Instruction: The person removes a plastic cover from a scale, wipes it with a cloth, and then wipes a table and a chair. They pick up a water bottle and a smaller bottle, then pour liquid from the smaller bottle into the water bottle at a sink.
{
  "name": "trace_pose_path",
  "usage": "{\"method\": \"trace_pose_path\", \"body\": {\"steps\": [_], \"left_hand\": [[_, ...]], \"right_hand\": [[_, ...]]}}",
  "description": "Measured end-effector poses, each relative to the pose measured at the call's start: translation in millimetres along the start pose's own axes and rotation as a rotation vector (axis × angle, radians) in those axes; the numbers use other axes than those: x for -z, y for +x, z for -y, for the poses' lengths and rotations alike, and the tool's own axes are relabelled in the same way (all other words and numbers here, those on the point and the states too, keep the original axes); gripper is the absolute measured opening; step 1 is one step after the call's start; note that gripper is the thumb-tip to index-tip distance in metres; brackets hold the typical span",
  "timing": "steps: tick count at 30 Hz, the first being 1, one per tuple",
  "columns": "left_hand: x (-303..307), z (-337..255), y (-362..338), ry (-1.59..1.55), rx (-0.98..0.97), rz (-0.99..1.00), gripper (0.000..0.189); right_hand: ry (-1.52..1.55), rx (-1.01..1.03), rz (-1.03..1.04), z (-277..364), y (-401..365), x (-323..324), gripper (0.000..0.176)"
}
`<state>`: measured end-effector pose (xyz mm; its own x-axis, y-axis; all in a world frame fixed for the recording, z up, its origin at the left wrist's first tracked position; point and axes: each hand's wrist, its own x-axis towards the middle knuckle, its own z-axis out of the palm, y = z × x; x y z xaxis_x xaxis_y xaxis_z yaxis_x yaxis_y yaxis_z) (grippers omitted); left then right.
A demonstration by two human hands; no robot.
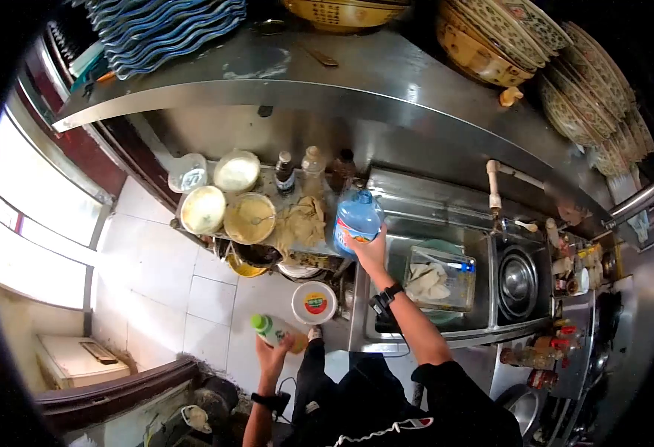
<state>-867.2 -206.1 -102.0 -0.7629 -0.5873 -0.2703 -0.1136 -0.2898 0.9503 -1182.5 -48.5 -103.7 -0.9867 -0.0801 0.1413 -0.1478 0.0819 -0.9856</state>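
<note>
From the head view, the right hand reached forward with its grip spread wide around the lower side of a big blue water jug. It was likely spread that way because the jug was too broad and heavy to pinch. The jug was at the table by the left corner of the sink, its cap pointing away towards the back wall; whether it stood on the table or was lifted clear could not be told. The left hand hung low over the tiled floor, off the table's front edge. Its grip was closed round the body of a small bottle, whose green cap was on and tilted up and away, probably so that nothing spilled. Just beside the jug lay a crumpled cloth, and left of it open bowls of paste were clustered near the table's left end. Sauce bottles stood along the back edge. A clear tub lay in the sink and a steel pot in the next basin. Above, a steel shelf carried stacked plates.
</note>
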Motion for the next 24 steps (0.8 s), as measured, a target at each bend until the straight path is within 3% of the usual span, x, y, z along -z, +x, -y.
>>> {"method": "trace_pose_path", "body": {"steps": [7,11,12,17,20,21,24], "left_hand": [[40,11,-42,0.110,0.011,-0.105,0.052],[33,0,-34,0.046,-0.007,-0.101,0.051],[28,-3,-29,0.050,-0.017,-0.094,0.050],[16,-5,-2,0.059,-0.134,0.017,0.048],[-6,-26,2,0.030,-0.123,0.054,0.051],[-11,-30,3,0.096,-0.179,0.070,0.052],[-30,-39,8,0.339,-0.353,0.095,0.058]], "right_hand": [[-0.175,0.025,-0.100,-75,-26,-40,0.077],[-0.548,-0.230,0.008,-27,-33,-31,0.079],[-0.578,-0.104,0.004,-35,-34,-27,0.078],[-0.709,-0.189,0.099,-61,-44,-16,0.074],[-0.780,-0.078,0.074,-71,-68,-8,0.072],[-0.803,-0.064,0.077,-48,-80,-6,0.055],[-0.311,-0.211,0.459,33,-106,1,0.039]]}}
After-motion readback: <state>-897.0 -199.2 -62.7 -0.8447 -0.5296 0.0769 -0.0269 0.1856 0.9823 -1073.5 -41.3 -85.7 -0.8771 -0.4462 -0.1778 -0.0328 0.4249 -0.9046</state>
